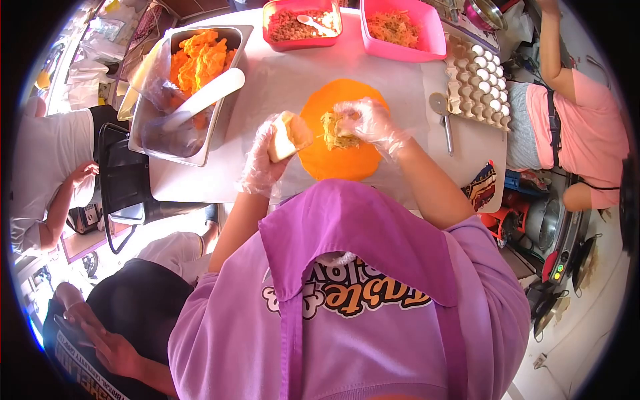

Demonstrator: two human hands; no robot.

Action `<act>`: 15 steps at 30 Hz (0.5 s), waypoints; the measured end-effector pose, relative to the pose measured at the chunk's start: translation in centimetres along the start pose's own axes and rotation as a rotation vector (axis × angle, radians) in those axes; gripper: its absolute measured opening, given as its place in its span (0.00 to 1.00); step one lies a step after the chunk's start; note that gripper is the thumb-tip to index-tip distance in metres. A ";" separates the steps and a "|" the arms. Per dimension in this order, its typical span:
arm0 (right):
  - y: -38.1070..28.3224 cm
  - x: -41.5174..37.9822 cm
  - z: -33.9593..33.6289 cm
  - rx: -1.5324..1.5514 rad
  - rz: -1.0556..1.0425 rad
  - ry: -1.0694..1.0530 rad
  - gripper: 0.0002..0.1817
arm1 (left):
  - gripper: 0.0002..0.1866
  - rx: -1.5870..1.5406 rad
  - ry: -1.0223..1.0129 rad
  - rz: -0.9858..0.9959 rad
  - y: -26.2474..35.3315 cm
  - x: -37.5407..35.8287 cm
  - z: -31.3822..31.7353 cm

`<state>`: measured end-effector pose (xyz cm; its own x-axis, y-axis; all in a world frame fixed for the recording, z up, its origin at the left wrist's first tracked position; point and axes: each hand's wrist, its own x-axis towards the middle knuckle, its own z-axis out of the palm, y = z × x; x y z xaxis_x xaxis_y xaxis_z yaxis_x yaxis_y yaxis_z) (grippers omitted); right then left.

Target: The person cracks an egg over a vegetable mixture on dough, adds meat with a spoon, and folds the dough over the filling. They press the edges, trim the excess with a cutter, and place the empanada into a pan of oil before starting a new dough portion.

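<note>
A flat round of orange dough [340,163] lies on the sheet-covered table. On it sits a small heap of pale green-yellow shredded vegetable [339,133]. My right hand [375,127], in a clear plastic glove, comes in from the right with bent fingers pressed into the shreds. At the dough's left edge, my left hand [260,160], gloved too, is closed around a pale cream, hollow-looking piece [290,137]; I cannot make out exactly what it is. A wheel cutter [441,120] with a metal handle rests to the right of the dough.
Far left stands a metal pan [200,152] of orange dough with a white paddle [207,100]. Two pink tubs, one with minced filling [300,45], one with shreds [433,50], stand behind. An egg tray [460,90] is right. Other people are at both sides.
</note>
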<state>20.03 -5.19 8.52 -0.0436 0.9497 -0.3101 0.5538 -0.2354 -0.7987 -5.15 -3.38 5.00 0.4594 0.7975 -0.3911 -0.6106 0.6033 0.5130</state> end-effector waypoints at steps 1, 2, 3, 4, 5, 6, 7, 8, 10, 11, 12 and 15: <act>-0.3 -0.1 0.0 0.103 -0.043 0.030 0.19 | 0.23 -0.006 -0.020 0.004 0.0 0.0 0.2; -0.8 -0.3 0.1 0.207 -0.085 0.061 0.21 | 0.24 -0.011 -0.040 0.008 -0.1 0.0 0.3; -2.1 -1.0 0.0 0.208 -0.085 0.062 0.21 | 0.24 -0.010 -0.040 0.008 -0.4 0.2 0.4; -3.8 -1.9 0.0 0.511 0.011 -0.084 0.22 | 0.25 0.065 -0.098 0.142 -0.8 0.7 0.4; -4.8 -2.4 0.0 0.814 0.107 -0.228 0.23 | 0.25 0.141 -0.160 0.276 -1.1 1.2 0.5; -4.9 -2.4 0.2 0.814 0.105 -0.225 0.23 | 0.25 0.142 -0.163 0.275 -1.2 1.4 0.9; -4.8 -2.3 0.5 0.847 0.167 -0.302 0.23 | 0.30 0.165 -0.165 0.329 -1.2 1.6 1.3; -4.8 -2.2 0.8 0.878 0.228 -0.378 0.23 | 0.35 0.188 -0.167 0.382 -1.1 1.7 1.6; -5.7 -2.3 1.1 0.873 0.227 -0.374 0.18 | 0.39 0.114 -0.161 0.326 -0.2 1.8 2.4; -5.3 -2.0 1.4 0.897 0.135 -0.340 0.20 | 0.40 0.135 -0.169 0.288 0.0 1.7 2.6; -5.0 -1.9 1.7 0.920 0.044 -0.306 0.22 | 0.40 0.156 -0.177 0.249 0.1 1.6 2.8; -4.5 -1.7 1.5 0.802 -0.039 -0.256 0.30 | 0.50 0.245 -0.297 0.117 0.7 0.8 2.6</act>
<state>16.41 -6.10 11.88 -0.2912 0.9068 -0.3048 -0.2064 -0.3707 -0.9055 -3.50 -2.31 7.04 0.5841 0.8055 -0.1000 -0.5143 0.4626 0.7221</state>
